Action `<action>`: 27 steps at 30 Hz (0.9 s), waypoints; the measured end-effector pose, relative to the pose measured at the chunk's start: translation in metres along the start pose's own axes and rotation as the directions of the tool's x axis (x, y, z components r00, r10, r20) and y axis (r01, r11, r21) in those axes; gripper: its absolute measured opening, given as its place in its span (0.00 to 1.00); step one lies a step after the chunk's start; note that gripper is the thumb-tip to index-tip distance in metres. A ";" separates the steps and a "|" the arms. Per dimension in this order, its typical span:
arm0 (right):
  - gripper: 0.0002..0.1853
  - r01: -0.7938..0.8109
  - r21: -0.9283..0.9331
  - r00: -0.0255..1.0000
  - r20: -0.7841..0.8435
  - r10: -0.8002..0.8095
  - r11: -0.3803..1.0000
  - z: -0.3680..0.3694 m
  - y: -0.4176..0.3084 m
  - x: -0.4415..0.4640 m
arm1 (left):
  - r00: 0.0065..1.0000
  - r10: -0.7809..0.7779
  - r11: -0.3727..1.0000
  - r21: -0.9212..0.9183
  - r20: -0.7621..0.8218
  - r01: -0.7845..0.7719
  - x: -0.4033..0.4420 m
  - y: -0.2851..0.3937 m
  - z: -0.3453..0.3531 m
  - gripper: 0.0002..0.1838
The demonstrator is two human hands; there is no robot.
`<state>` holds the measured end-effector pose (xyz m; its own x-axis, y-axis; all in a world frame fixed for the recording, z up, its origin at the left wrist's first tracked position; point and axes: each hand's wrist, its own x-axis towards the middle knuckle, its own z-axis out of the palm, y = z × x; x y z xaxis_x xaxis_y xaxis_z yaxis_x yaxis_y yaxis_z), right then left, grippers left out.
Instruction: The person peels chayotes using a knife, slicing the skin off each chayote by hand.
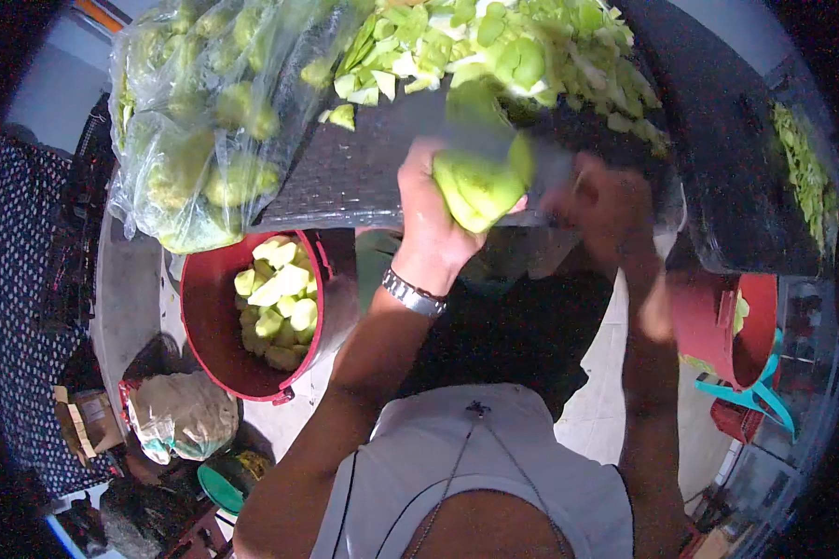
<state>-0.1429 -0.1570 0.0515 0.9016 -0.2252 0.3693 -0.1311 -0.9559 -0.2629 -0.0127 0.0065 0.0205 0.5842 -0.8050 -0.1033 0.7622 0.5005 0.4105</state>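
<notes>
My left hand [429, 200] is closed around a chayote [475, 186], a pale green fruit partly stripped of its skin, held over the near edge of the dark table. My right hand [606, 200] is curled into a fist just right of the fruit and smeared by motion. From it a grey blurred blade, apparently a knife [548, 170], reaches toward the chayote. A strip of green peel stands off the fruit's right side. Beyond my hands lies a heap of green and whitish peelings [522, 61] on the table [345, 172].
A clear plastic bag [200, 140] full of chayotes sits on the table's left. Below it stands a red bucket [196, 331] holding pale peeled pieces. Another red bucket [708, 317] is at right, near a turquoise plastic object [755, 396]. A stuffed sack [182, 415] lies at lower left.
</notes>
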 end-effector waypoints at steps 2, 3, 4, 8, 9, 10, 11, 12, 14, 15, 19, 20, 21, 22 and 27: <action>0.27 0.092 -0.160 0.981 -0.154 -0.117 0.983 0.020 0.049 0.007 | 0.999 -0.010 0.998 0.056 -0.042 0.012 -0.007 0.003 0.003 0.30; 0.27 0.102 -0.180 0.971 -0.195 -0.137 0.978 0.017 0.051 0.018 | 0.999 -0.002 0.998 0.060 -0.055 0.005 -0.003 0.005 0.005 0.30; 0.28 -0.144 0.062 0.990 0.000 0.144 0.988 0.006 0.051 0.021 | 0.997 0.010 0.998 0.060 -0.073 -0.006 0.000 0.006 0.006 0.30; 0.28 -0.233 0.269 0.972 0.107 0.211 0.935 0.000 0.014 0.006 | 0.992 -0.024 1.000 -0.004 -0.127 0.024 0.004 0.008 0.006 0.29; 0.29 -0.197 0.249 0.976 0.136 0.167 0.948 -0.002 -0.001 0.002 | 0.993 -0.034 0.999 -0.045 -0.109 0.029 0.006 0.007 0.003 0.28; 0.30 -0.161 0.232 0.978 0.169 0.124 0.959 -0.007 -0.018 0.000 | 0.995 -0.043 0.996 -0.086 -0.094 0.035 0.009 0.005 -0.002 0.28; 0.32 -0.126 0.217 0.976 0.204 0.081 0.968 -0.010 -0.026 -0.002 | 0.995 -0.053 0.991 -0.128 -0.080 0.042 0.011 0.002 -0.005 0.28; 0.33 -0.120 0.231 0.974 0.214 0.070 0.965 -0.011 -0.027 -0.002 | 0.999 -0.007 0.999 -0.036 -0.039 0.006 0.011 0.001 -0.007 0.33; 0.36 -0.105 0.254 0.972 0.230 0.046 0.961 -0.011 -0.027 -0.001 | 0.999 -0.013 0.999 -0.031 -0.032 0.012 0.010 0.001 -0.007 0.33; 0.34 -0.051 0.239 0.979 0.203 0.001 0.970 -0.010 -0.026 -0.001 | 1.000 -0.014 0.999 -0.029 -0.025 0.014 0.010 0.001 -0.007 0.34; 0.29 0.107 0.194 0.988 0.092 -0.127 0.975 -0.003 0.001 0.011 | 0.999 -0.032 0.999 0.001 -0.015 0.032 0.005 0.005 -0.010 0.32; 0.28 0.063 0.178 0.993 0.086 -0.079 0.982 0.000 0.013 0.013 | 0.999 -0.041 0.999 0.034 -0.029 0.042 -0.001 0.007 -0.006 0.31; 0.28 0.018 0.162 0.996 0.079 -0.032 0.987 0.002 0.026 0.016 | 0.999 -0.040 0.997 0.071 -0.032 0.042 -0.003 0.010 -0.002 0.30; 0.28 -0.083 0.131 0.994 0.076 0.074 0.988 0.006 0.039 0.020 | 0.999 -0.030 0.997 0.068 -0.039 0.033 -0.003 0.011 0.002 0.29; 0.28 -0.125 0.294 0.986 0.140 0.087 0.948 0.002 0.016 0.019 | 0.997 -0.075 0.997 -0.037 -0.015 0.075 0.004 0.014 -0.012 0.28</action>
<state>-0.1275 -0.1762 0.0523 0.9356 -0.2787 0.2170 -0.1156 -0.8223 -0.5572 0.0036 0.0141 0.0152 0.5292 -0.8357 -0.1470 0.8135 0.4505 0.3678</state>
